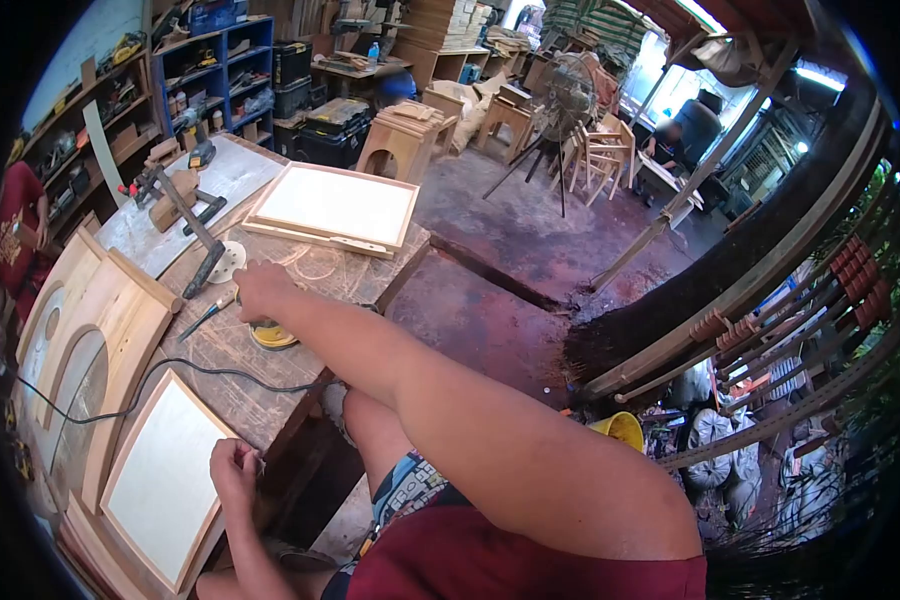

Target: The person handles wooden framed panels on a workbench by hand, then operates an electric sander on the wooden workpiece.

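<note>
My right hand (262, 290) reaches over the workbench (305, 262) with curled fingers; what it grips, if anything, is hidden. Beside its fingertips lie a white perforated disc (228, 262) and a thin tool (207, 315) with a blue part. A yellow-based tool (273, 337) is partly covered by my right forearm. My left hand (233, 470) is closed at the right edge of a pale panel in a wooden frame (165, 480); anything between its fingers is too small to name. Another framed panel (335, 203) lies on top of further framed pieces at the back of the bench.
A clamp (202, 240) and a black cable (235, 372) lie on the bench. Arched wooden pieces (135, 340) stand at left. A person in red (18, 225) is at far left; another person (665, 150) sits in the background. A standing fan (568, 100) and a yellow bucket (622, 430) are on the right.
</note>
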The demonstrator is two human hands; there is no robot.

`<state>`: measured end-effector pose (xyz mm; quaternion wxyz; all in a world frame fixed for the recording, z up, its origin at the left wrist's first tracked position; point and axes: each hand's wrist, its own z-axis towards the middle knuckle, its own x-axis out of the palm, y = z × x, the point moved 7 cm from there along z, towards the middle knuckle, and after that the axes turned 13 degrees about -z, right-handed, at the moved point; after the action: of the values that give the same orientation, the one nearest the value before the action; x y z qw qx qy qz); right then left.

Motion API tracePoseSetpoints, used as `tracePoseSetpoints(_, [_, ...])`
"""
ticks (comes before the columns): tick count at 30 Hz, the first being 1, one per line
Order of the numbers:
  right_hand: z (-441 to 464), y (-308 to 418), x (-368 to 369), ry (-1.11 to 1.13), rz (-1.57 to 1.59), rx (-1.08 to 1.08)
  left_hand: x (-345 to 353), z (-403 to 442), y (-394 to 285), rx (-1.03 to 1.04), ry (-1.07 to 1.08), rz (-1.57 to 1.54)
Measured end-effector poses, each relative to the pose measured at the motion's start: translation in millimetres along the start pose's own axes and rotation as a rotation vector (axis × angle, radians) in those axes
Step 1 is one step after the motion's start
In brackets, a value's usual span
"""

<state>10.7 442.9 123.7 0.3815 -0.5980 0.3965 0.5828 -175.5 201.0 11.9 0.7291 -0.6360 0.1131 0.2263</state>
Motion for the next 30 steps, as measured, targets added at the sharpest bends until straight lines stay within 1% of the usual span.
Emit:
tracePoseSetpoints(1, [-1, 0, 1, 0.039, 0.008, 0.012, 0, 0, 6, 0.014, -0.002, -0.004])
tracePoseSetpoints(5, [-1, -2, 4, 0.009, 0.022, 0.041, -5, -6, 1, 0.037, -0.003, -0.014])
tracePoseSetpoints(7, [0, -1, 2, 0.036, 0.008, 0.038, -11, -7, 8, -0.033, -0.012, -0.004])
tracePoseSetpoints(11, [-5, -1, -2, 0.021, 0.025, 0.036, -23, -12, 16, -0.064, -0.020, 0.042])
tracePoseSetpoints(12, [-1, -4, 3, -0.020, 0.021, 0.041, -26, -14, 18, -0.068, -0.031, 0.049])
tracePoseSetpoints(13, [5, -3, 7, -0.065, 0.023, 0.034, -27, -14, 20, -0.036, -0.025, 0.010])
tracePoseSetpoints(14, [14, -7, 18, -0.047, -0.002, 0.043, -31, -16, 24, -0.010, -0.031, -0.020])
tracePoseSetpoints(15, [25, -7, 30, -0.030, -0.023, 0.030, -34, -16, 26, 0.039, -0.039, 0.015])
tracePoseSetpoints(16, [22, -8, 28, -0.015, 0.063, 0.031, -37, -17, 24, 0.033, -0.040, 0.006])
tracePoseSetpoints(17, [26, -10, 35, -0.110, 0.077, 0.039, -41, -18, 25, -0.004, -0.012, 0.098])
tracePoseSetpoints(18, [23, -9, 30, -0.037, 0.018, 0.028, -44, -20, 24, -0.032, 0.030, 0.189])
tracePoseSetpoints(19, [24, -10, 31, -0.078, 0.045, -0.008, -51, -24, 12, -0.001, -0.005, 0.151])
tracePoseSetpoints(20, [25, -11, 32, -0.108, 0.024, -0.024, -58, -31, 12, -0.030, -0.033, 0.099])
tracePoseSetpoints(22, [11, -2, 11, -0.038, 0.009, 0.029, -73, -38, 11, -0.038, -0.047, 0.140])
tracePoseSetpoints(23, [14, -5, 14, -0.104, -0.011, 0.006, -79, -41, 9, -0.083, -0.046, 0.160])
tracePoseSetpoints(25, [12, -4, 9, -0.078, -0.031, 0.008, -87, -45, 10, -0.145, -0.030, 0.195])
tracePoseSetpoints(26, [12, 0, 7, -0.089, -0.025, -0.017, -88, -46, 12, -0.142, -0.044, 0.191])
tracePoseSetpoints(30, [4, 4, 2, -0.073, -0.043, -0.002, -83, -45, 8, -0.125, -0.044, 0.184])
